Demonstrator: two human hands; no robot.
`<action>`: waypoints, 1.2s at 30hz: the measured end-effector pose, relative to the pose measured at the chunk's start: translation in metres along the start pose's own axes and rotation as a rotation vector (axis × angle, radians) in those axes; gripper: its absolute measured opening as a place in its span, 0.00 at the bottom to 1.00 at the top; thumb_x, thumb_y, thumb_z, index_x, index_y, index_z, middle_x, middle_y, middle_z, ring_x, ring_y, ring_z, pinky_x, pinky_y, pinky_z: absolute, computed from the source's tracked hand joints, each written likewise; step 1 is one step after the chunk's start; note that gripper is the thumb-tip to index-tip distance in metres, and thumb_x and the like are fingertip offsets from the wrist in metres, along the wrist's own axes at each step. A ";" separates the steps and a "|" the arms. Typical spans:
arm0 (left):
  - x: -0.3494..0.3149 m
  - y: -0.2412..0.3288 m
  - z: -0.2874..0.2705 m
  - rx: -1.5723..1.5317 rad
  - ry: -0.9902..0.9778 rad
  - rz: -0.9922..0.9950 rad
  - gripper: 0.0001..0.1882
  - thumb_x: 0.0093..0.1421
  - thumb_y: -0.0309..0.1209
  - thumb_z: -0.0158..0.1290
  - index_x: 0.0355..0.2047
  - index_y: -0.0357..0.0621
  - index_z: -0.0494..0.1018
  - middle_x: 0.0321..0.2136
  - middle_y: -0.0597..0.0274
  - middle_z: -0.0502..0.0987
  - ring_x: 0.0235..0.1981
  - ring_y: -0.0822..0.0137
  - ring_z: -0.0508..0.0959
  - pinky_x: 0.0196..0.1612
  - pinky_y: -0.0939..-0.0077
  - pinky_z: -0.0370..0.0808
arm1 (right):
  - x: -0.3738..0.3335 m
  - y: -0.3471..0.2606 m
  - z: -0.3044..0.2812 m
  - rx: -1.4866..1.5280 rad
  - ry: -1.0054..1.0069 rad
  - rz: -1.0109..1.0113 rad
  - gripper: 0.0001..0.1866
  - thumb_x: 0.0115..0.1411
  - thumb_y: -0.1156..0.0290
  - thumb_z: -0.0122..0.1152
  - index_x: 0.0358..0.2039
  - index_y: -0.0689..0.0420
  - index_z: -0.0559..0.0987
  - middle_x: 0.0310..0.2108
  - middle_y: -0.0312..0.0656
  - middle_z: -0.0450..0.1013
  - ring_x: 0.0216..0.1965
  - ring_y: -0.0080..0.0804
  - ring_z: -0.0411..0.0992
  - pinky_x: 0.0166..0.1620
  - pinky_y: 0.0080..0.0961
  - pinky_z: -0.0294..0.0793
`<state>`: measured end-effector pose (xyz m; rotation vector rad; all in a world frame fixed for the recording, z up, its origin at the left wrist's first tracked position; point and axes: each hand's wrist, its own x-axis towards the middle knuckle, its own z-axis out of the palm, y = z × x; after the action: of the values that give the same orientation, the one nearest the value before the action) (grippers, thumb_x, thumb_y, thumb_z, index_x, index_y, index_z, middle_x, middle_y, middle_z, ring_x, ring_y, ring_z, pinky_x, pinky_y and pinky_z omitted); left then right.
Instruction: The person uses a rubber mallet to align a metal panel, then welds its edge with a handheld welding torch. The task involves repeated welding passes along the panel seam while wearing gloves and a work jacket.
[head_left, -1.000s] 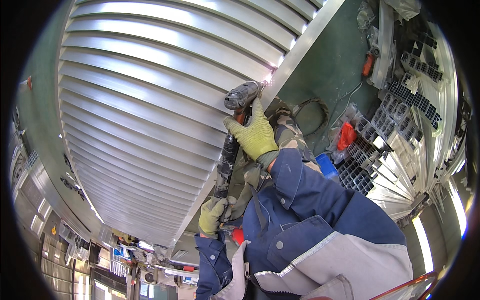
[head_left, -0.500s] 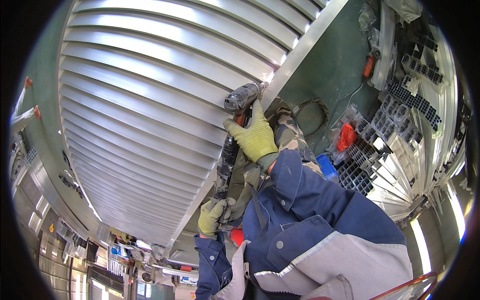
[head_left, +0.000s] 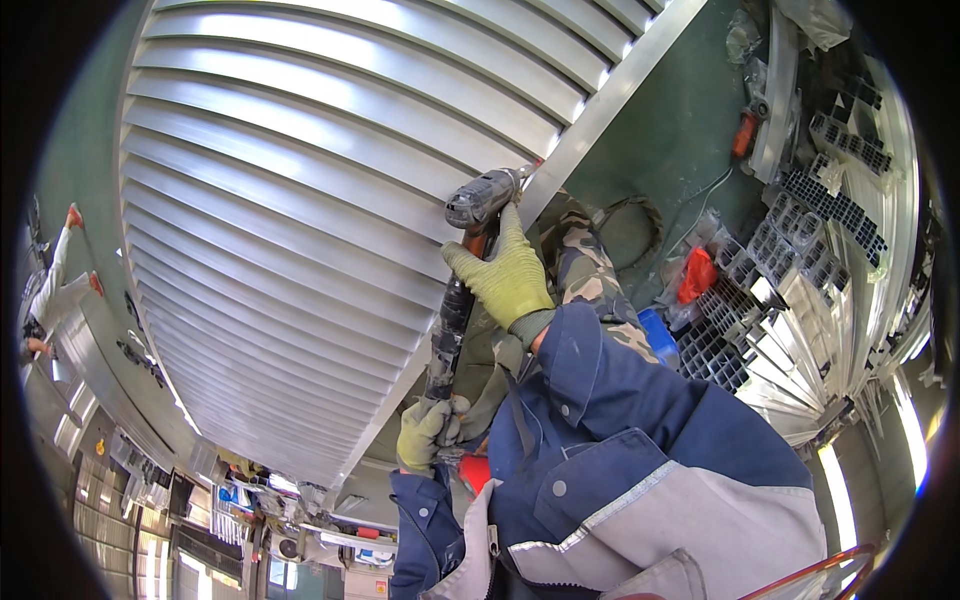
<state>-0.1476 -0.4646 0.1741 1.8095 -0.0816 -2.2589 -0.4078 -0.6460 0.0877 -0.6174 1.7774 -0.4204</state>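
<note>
Showing grey scuffs, black power tool (head_left: 453, 315) (partly orange), long-bodied

Head-worn fisheye view, looking down, jacket (head_left: 620, 475) close below, slatted panel (head_left: 300, 245) stretching away

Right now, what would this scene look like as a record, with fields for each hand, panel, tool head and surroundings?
Left hand: gloved, around the lower end of the power tool
Right hand: gloved, gripping it near the tool head
Panel: metal, slatted
Tool head: at the panel's side rail
Surroundings: metal profiles, red item, orange-handled tool
</note>
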 end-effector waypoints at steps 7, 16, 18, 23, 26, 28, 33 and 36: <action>0.006 0.006 0.006 0.013 -0.006 0.025 0.24 0.77 0.44 0.61 0.51 0.28 0.85 0.20 0.68 0.75 0.18 0.79 0.68 0.24 0.79 0.64 | 0.007 0.009 0.003 -0.057 0.010 0.000 0.59 0.61 0.41 0.78 0.77 0.69 0.60 0.58 0.69 0.80 0.57 0.66 0.82 0.59 0.50 0.82; 0.006 0.005 0.003 0.039 -0.013 0.017 0.25 0.77 0.45 0.62 0.50 0.29 0.85 0.20 0.68 0.75 0.18 0.79 0.68 0.24 0.79 0.65 | 0.005 0.007 0.003 -0.034 0.032 -0.012 0.55 0.62 0.45 0.78 0.75 0.68 0.62 0.58 0.68 0.80 0.58 0.66 0.82 0.61 0.50 0.81; 0.006 0.005 0.003 0.030 -0.016 0.012 0.25 0.77 0.46 0.62 0.50 0.29 0.85 0.20 0.68 0.75 0.18 0.79 0.68 0.24 0.79 0.65 | 0.004 0.007 0.004 -0.044 0.038 0.001 0.54 0.62 0.45 0.78 0.75 0.68 0.62 0.58 0.67 0.81 0.57 0.65 0.82 0.61 0.50 0.81; 0.005 0.010 0.005 -0.004 -0.041 0.006 0.27 0.76 0.48 0.63 0.51 0.29 0.84 0.20 0.68 0.75 0.18 0.79 0.68 0.24 0.79 0.65 | 0.004 0.004 0.003 -0.040 0.015 0.007 0.54 0.62 0.46 0.78 0.74 0.68 0.63 0.58 0.65 0.81 0.58 0.64 0.82 0.61 0.49 0.81; 0.005 0.008 0.003 0.001 -0.031 0.007 0.27 0.77 0.48 0.63 0.52 0.29 0.84 0.20 0.68 0.75 0.18 0.79 0.68 0.24 0.79 0.65 | 0.004 0.005 0.004 -0.021 0.017 -0.002 0.53 0.62 0.46 0.78 0.74 0.68 0.63 0.58 0.65 0.81 0.58 0.63 0.82 0.61 0.49 0.81; 0.005 0.008 0.002 0.015 -0.033 0.006 0.27 0.77 0.48 0.62 0.52 0.29 0.84 0.20 0.68 0.75 0.18 0.79 0.68 0.24 0.79 0.65 | 0.004 0.006 0.004 -0.016 0.016 -0.004 0.54 0.62 0.46 0.78 0.75 0.68 0.63 0.58 0.65 0.81 0.58 0.63 0.82 0.61 0.48 0.81; 0.005 0.006 -0.001 0.041 -0.027 0.010 0.27 0.77 0.47 0.62 0.52 0.28 0.84 0.20 0.67 0.75 0.18 0.78 0.68 0.25 0.79 0.66 | 0.005 0.012 0.008 -0.037 0.027 -0.006 0.55 0.62 0.45 0.79 0.76 0.68 0.62 0.59 0.65 0.80 0.58 0.63 0.82 0.61 0.48 0.81; 0.003 0.007 0.000 0.039 -0.013 0.003 0.26 0.78 0.46 0.61 0.52 0.28 0.84 0.21 0.66 0.76 0.19 0.78 0.69 0.25 0.79 0.66 | 0.003 0.011 0.007 -0.038 0.017 0.009 0.56 0.62 0.44 0.79 0.76 0.68 0.61 0.60 0.65 0.80 0.59 0.64 0.82 0.61 0.49 0.81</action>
<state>-0.1471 -0.4717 0.1721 1.8128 -0.1312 -2.2820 -0.4041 -0.6391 0.0775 -0.6339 1.8074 -0.3871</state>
